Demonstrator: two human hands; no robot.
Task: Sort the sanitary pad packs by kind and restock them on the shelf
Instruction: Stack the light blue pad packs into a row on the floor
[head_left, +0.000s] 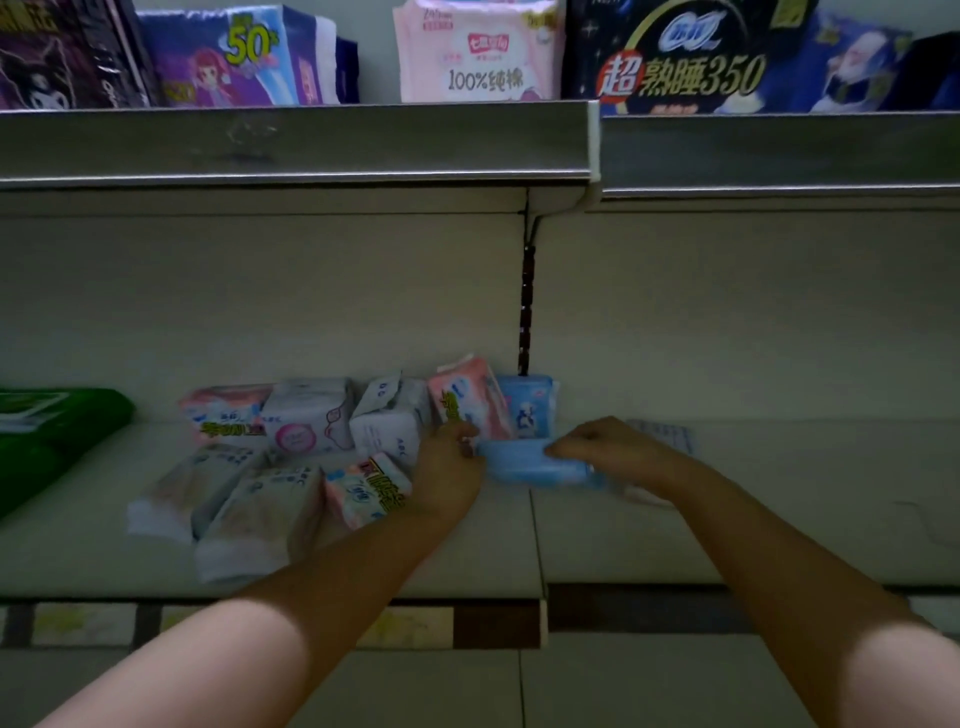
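Left hand and right hand fingers pinch the soft blue plastic pack; best stand it gently beside the upright blue pack.

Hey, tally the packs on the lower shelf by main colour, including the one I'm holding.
White packs: 4
Pink packs: 3
Blue packs: 2, one held between left hand and right hand
Green pack: 1
Total: 10
Blurred pale item behind the right hand not counted.
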